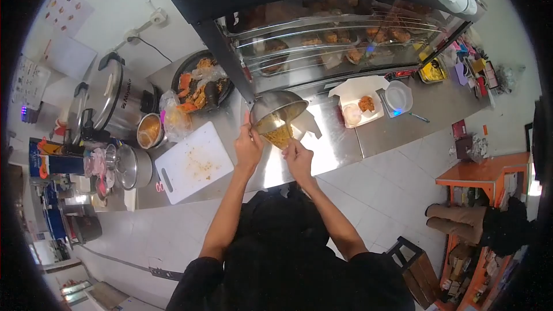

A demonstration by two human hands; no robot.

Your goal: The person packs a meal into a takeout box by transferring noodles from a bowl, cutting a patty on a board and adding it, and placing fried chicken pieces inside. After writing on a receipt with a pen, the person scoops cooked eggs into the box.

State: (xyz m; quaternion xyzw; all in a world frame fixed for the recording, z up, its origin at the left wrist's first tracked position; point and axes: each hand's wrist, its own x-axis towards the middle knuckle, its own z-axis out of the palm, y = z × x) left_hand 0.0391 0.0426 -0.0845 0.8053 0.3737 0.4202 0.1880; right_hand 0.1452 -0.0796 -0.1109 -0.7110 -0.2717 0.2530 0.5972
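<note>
A metal bowl [291,104] is tipped on its side over the steel counter, its opening facing down toward me. My left hand [249,147] grips its left side, thumb up along the rim. Just below the bowl's mouth is a small bag of yellow food [279,137], apparently clear plastic. My right hand [298,160] is closed on the bag's right edge. Brownish paper [307,124] lies partly behind the bowl and bag. To the left is a white cutting board [196,164] with crumbs on it.
A heated display case [322,52] stands behind the counter. On the right are an open takeaway box [345,95] with food and a round clear container [397,99]. A black tray [178,78], a large pot [118,95] and a sauce bowl [150,130] stand left.
</note>
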